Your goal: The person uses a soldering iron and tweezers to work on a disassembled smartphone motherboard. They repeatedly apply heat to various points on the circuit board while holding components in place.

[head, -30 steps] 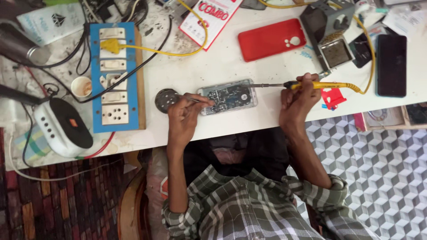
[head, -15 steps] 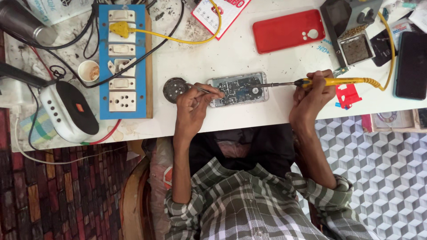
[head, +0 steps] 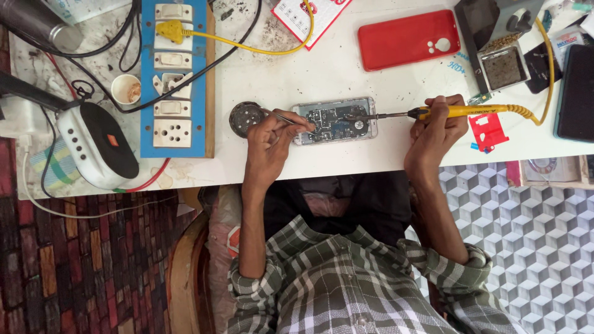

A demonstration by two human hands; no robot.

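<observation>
An opened phone (head: 337, 120) with its circuit board bare lies on the white table (head: 346, 158) near the front edge. My left hand (head: 269, 139) pinches thin metal tweezers (head: 286, 117), whose tips rest on the board's left end. My right hand (head: 436, 124) grips a yellow-handled soldering iron (head: 476, 111) like a pen. Its metal tip reaches left onto the middle of the board. A yellow cable runs from the iron toward the far right.
A round dark tin (head: 244, 117) sits just left of the phone. A blue socket board (head: 176, 80) with plugs and cables, a small cup (head: 127, 89) and a white-and-black device (head: 99, 145) stand at left. A red phone case (head: 408, 40), an iron stand (head: 495, 37), a red clip (head: 487, 131) and a dark phone (head: 575, 93) lie at right.
The view has shifted a little and drawn closer. Both hands stay over the opened phone, tweezers and iron tip still on the board.
</observation>
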